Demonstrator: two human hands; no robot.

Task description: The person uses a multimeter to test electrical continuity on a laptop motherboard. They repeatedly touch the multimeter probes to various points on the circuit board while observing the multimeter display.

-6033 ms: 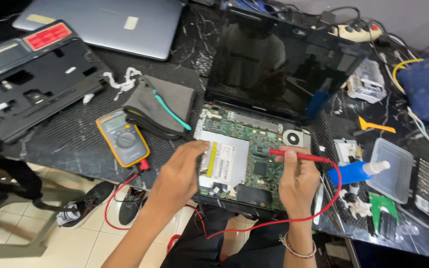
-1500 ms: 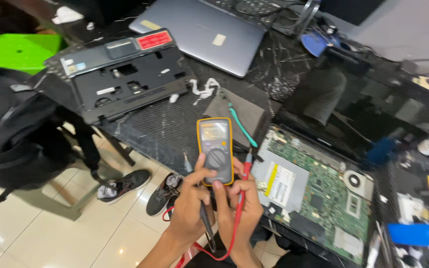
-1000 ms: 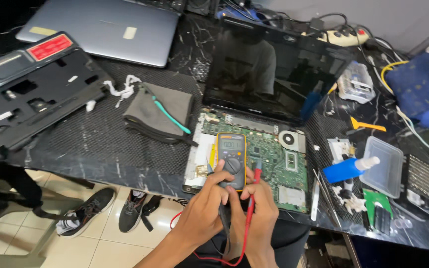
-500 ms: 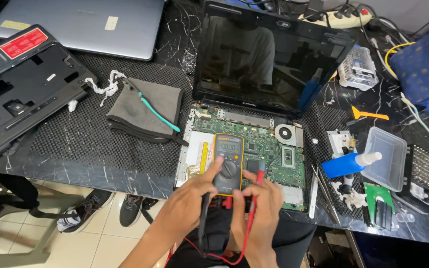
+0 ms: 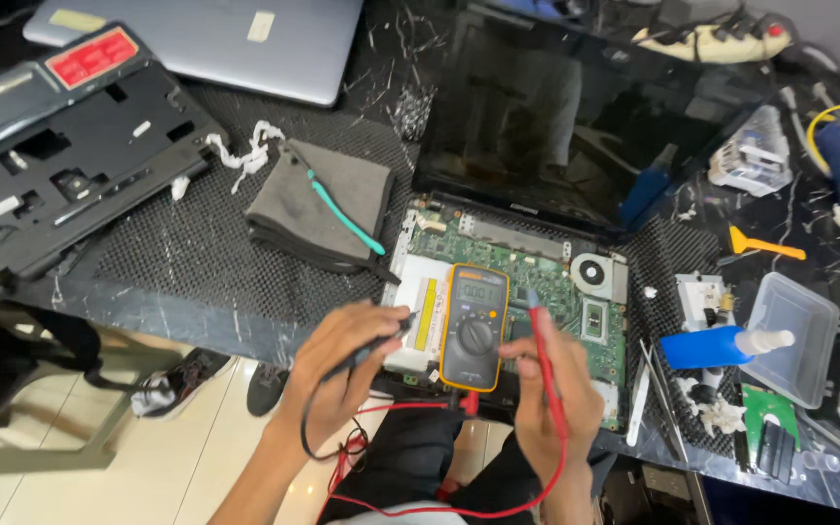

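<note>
A yellow and grey multimeter [image 5: 474, 326] lies on the exposed green motherboard [image 5: 576, 292] of an opened black laptop [image 5: 576, 126]. My left hand [image 5: 342, 365] holds the black probe [image 5: 381, 342], its tip pointing toward the meter's left side. My right hand [image 5: 548, 384] grips the red probe [image 5: 542, 345], tip up beside the meter's right edge. Red and black leads [image 5: 410, 457] loop down over my lap.
A folded grey cloth with a teal tool [image 5: 328, 209] lies left of the laptop. A black laptop base cover [image 5: 51, 165] and a silver laptop [image 5: 216, 39] sit far left. At right are a blue bottle [image 5: 707, 347], a clear plastic box [image 5: 789, 335], tweezers [image 5: 663, 399] and an orange pry tool [image 5: 760, 243].
The multimeter moved from the table's left onto the motherboard. My hands went from holding the meter together to each holding a probe beside it.
</note>
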